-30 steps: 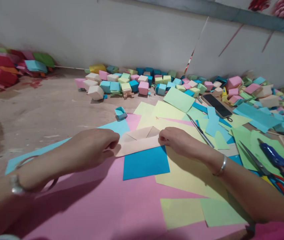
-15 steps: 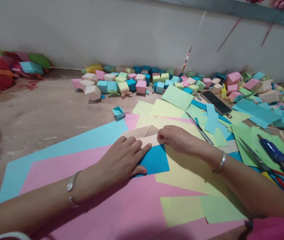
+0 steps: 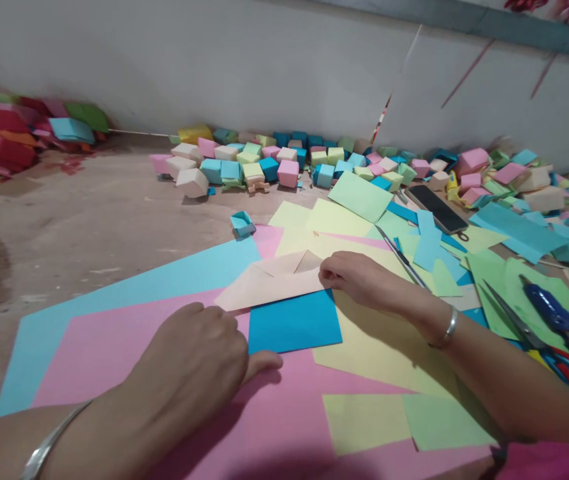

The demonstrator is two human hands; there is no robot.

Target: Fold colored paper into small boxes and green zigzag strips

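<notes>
Guessing we're mid-fold: right hand pinching peach paper, can't tell if left hand grips anything, next crease probably needs pressing.

Folded sheet atop papers, boxes behind nr wall, scissors R

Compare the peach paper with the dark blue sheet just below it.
The peach paper is folded, with slanting flaps showing; the dark blue sheet shows no folds in its visible part. The peach paper is pale, while the dark blue sheet is a deep, strong colour. The peach paper's right end is at the fingers of the right hand; the dark blue sheet lies clear of that hand. Both rest among other coloured sheets.
</notes>
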